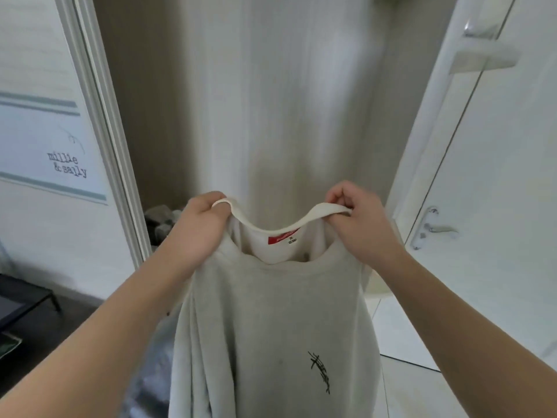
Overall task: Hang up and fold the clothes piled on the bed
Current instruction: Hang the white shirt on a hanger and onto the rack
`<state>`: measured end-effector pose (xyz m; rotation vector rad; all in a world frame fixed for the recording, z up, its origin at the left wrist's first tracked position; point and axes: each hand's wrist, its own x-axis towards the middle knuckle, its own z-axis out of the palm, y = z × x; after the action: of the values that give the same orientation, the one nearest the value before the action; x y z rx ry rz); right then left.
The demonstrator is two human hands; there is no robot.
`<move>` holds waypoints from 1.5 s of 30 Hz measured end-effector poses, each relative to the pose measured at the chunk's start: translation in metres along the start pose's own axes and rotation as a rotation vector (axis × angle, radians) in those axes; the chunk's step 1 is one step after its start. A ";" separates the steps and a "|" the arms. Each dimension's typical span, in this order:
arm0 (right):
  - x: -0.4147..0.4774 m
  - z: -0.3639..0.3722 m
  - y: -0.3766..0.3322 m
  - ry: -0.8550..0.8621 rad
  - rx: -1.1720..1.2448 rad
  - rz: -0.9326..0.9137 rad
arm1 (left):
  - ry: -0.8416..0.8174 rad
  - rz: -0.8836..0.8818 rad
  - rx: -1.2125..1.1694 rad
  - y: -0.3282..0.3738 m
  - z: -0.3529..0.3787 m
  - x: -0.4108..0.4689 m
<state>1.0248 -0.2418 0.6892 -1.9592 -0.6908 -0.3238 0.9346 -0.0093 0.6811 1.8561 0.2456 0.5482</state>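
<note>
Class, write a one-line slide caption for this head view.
Left hand and right hand hold a grey sweatshirt up by its collar.

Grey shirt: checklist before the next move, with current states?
1. Left hand pinches collar: ok.
2. Right hand pinches collar: ok.
3. Neck held open, red label showing: ok.
4. Grey shirt hangs below both hands, black mark facing the camera: ok.
5. Hanger in view: not ok, none visible.
6. Hem hanging free: cannot tell, out of frame.
</note>
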 end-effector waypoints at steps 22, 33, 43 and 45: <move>0.351 -0.078 -0.220 0.346 -0.993 -0.198 | 0.161 0.480 -0.016 0.270 -0.089 0.341; 0.413 -0.129 -0.213 0.498 -1.444 0.097 | 0.142 0.609 0.300 0.347 -0.042 0.382; 0.452 -0.145 -0.202 0.668 -1.482 0.132 | 0.206 0.613 0.422 0.340 -0.049 0.402; 0.457 -0.149 -0.203 0.702 -1.374 0.112 | 0.220 0.608 0.433 0.336 -0.053 0.408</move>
<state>1.2803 -0.1532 1.1349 -2.7865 0.2507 -1.6354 1.2310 0.0912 1.1100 2.2964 -0.0754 1.1946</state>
